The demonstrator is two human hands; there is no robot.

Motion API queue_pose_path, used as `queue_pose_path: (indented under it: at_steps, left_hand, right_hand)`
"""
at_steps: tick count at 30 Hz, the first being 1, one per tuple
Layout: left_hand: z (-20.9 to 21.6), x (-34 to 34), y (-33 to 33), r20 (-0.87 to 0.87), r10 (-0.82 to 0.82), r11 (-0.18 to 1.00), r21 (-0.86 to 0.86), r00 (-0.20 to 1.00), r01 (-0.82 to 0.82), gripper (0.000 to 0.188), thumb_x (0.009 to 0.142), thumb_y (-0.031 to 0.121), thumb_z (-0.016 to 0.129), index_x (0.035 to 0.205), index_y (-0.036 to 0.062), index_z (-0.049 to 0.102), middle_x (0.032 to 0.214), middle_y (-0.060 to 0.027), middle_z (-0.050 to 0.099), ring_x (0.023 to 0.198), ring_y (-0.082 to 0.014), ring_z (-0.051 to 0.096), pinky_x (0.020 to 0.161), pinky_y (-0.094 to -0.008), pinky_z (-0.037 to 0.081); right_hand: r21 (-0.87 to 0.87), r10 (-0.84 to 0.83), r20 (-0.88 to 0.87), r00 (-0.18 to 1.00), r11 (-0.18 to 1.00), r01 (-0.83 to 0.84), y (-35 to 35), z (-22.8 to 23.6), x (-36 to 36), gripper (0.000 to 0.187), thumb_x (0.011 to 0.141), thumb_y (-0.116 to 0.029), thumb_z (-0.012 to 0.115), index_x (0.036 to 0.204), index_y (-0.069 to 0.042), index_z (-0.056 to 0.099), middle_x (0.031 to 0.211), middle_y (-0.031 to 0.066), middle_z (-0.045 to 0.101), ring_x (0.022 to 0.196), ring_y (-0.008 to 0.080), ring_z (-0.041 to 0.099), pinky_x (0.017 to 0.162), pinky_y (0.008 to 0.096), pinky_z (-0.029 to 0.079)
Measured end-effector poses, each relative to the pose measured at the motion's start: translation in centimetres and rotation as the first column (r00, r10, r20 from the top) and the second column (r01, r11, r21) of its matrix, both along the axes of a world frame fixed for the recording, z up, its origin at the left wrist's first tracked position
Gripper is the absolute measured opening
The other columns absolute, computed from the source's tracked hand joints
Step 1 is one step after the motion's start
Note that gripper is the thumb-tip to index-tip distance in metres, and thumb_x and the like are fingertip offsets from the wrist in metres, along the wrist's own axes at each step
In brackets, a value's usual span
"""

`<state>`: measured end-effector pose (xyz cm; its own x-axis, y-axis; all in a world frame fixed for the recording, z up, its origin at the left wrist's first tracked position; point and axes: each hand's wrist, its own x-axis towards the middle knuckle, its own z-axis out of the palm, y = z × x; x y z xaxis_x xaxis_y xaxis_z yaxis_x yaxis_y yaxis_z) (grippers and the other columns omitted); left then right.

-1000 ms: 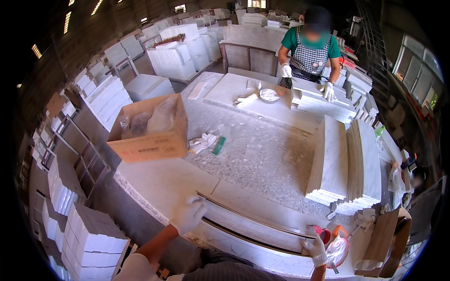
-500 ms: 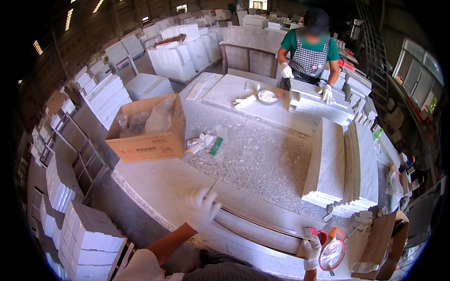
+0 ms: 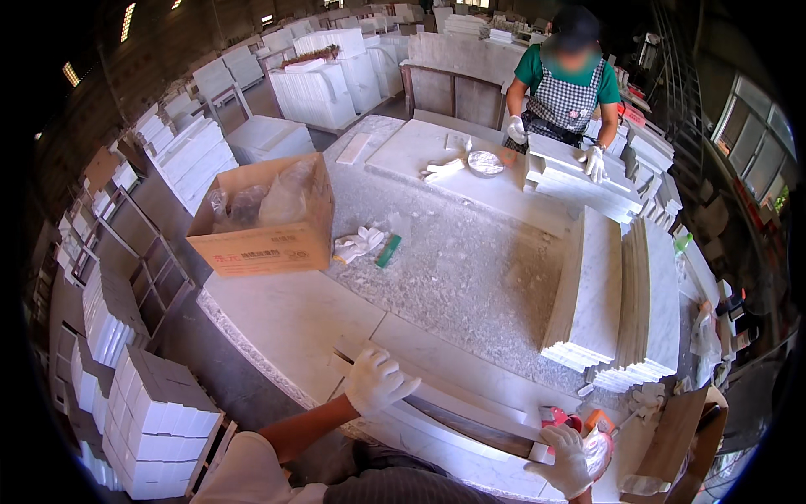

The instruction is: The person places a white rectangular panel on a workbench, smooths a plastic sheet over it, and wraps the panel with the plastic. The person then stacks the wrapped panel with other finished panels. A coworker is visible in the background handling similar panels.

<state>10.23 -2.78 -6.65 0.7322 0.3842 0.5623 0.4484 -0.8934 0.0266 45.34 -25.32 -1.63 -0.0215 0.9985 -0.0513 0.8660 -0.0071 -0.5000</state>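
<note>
Both my hands wear white gloves. My left hand [image 3: 379, 383] is closed over the left part of a long, pale marble strip [image 3: 457, 405] at the near edge of the worktop. At the strip's right end is my right hand [image 3: 564, 462], its thumb below and its fingers above, closed round that end. A dark band runs along the strip's near side; whether it is a gap or a shaded face I cannot tell. Just beyond my right hand lie a red tool [image 3: 557, 417] and a bowl of white paste [image 3: 597, 452], partly hidden by that hand.
A cardboard box [image 3: 273, 248] with plastic bags stands at the left, near white gloves [image 3: 359, 244] and a green-edged piece [image 3: 389, 250]. Stacked marble slabs [image 3: 583, 290] occupy the right. Across the table, a co-worker [image 3: 564, 88] handles more slabs. An open carton [image 3: 684, 445] sits at near right.
My left hand, blurred before, has come down slightly rightward onto the strip. My right hand has shifted a little right, now partly covering the paste bowl. The dark band beside the strip looks wider.
</note>
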Motion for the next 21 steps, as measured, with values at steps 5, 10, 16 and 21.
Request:
queue_pose_path:
  at_steps: [5, 10, 16, 21]
  left_hand:
    - [-0.7, 1.0, 0.5, -0.118, 0.045, 0.999, -0.012, 0.992, -0.047, 0.012, 0.07, 0.019, 0.069, 0.082, 0.0223, 0.068, 0.063, -0.0002, 0.048, 0.067, -0.0217, 0.052, 0.063, -0.0356, 0.039]
    - [0.5, 1.9, 0.3, -0.324, 0.093, 0.985, -0.105, 0.942, -0.133, 0.016, 0.077, 0.024, 0.067, 0.092, 0.0199, 0.068, 0.076, -0.0014, 0.057, 0.08, -0.0234, 0.056, 0.073, -0.04, 0.043]
    - [-0.2, 3.5, 1.0, -0.232, 0.191, 0.925, -0.284, 0.954, -0.254, 0.038, 0.09, 0.036, 0.059, 0.116, 0.0081, 0.062, 0.109, -0.0116, 0.062, 0.107, -0.0307, 0.056, 0.097, -0.0459, 0.04]
    - [0.0, 3.6, 1.1, -0.267, 0.186, 0.914, -0.306, 0.946, -0.266, 0.038, 0.091, 0.037, 0.057, 0.118, 0.01, 0.062, 0.104, -0.01, 0.066, 0.102, -0.0274, 0.059, 0.093, -0.0446, 0.042]
  right_hand:
    - [0.246, -0.086, -0.09, 0.992, 0.963, 0.106, -0.5, -6.9, 0.8, 0.056, 0.059, -0.03, 0.087, 0.103, -0.008, 0.059, 0.099, 0.0101, 0.063, 0.1, 0.0343, 0.058, 0.089, 0.0479, 0.043]
    - [0.209, -0.069, 0.346, 0.936, 0.978, -0.005, 1.6, -6.5, -2.0, 0.068, 0.07, -0.055, 0.076, 0.109, -0.003, 0.055, 0.105, 0.0158, 0.06, 0.104, 0.0378, 0.055, 0.098, 0.0551, 0.036]
    - [0.074, 0.03, 0.383, 0.923, 0.995, -0.063, 4.2, -4.9, -4.5, 0.098, 0.065, -0.074, 0.068, 0.122, 0.002, 0.048, 0.109, 0.021, 0.057, 0.11, 0.042, 0.051, 0.103, 0.0593, 0.031]
    - [0.027, 0.166, 0.219, 0.962, 0.984, -0.176, 9.5, -5.0, -10.0, 0.103, 0.061, -0.067, 0.075, 0.128, 0.005, 0.047, 0.113, 0.0219, 0.058, 0.109, 0.0409, 0.053, 0.098, 0.0543, 0.037]
